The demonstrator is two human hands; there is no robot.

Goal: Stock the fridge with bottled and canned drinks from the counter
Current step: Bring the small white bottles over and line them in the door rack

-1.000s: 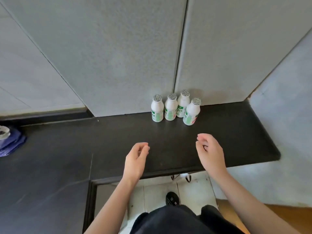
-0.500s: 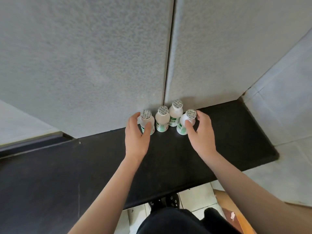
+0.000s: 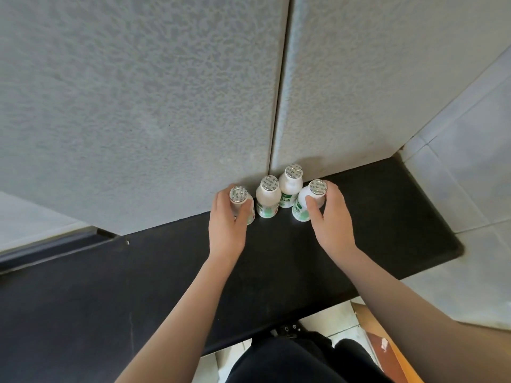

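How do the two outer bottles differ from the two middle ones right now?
The leftmost bottle is wrapped by the left hand, the rightmost bottle by the right hand; the two middle bottles stand untouched. Hands hide much of the outer ones. All four: white, foil caps, upright on the counter.

This looks like a home kitchen, though the narrow view leaves some doubt. A dark stone-like counter runs along the wall and ends in a rounded corner at the right. Above it hang two grey speckled cabinet doors divided by a thin vertical seam. Pale glazed wall tiles cover the wall to the right, and light floor tiles show below the counter edge. Four small white drink bottles with foil caps and green labels stand at the back of the counter, just below the doors.
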